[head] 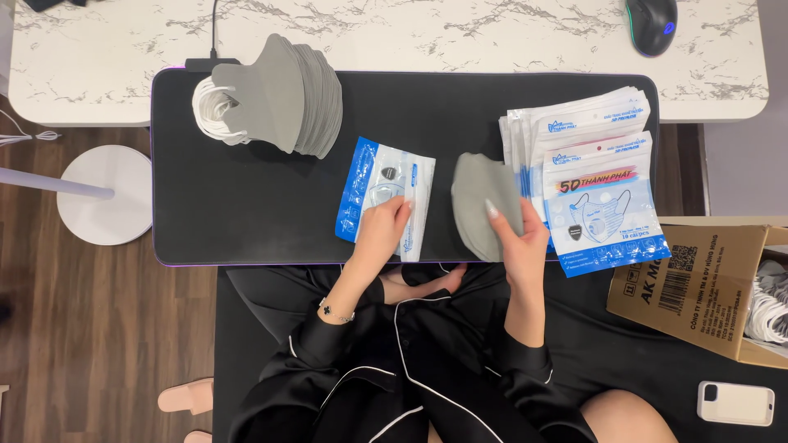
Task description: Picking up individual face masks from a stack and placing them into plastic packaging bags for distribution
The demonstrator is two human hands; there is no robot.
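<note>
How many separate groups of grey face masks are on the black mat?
2. A big fanned stack of grey masks lies at the mat's far left; a small bunch is in the right hand. More may be hidden in the cardboard box.

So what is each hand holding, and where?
Right hand grips grey masks at their right edge; left hand pinches the blue-white pouch at its bottom edge.

flat blue-white pouch [384,199] on mat, folded grey masks [482,205] beside

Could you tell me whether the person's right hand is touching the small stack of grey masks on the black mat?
Touching. The head view shows the right hand gripping the grey masks, fingers curled over their edge.
</note>
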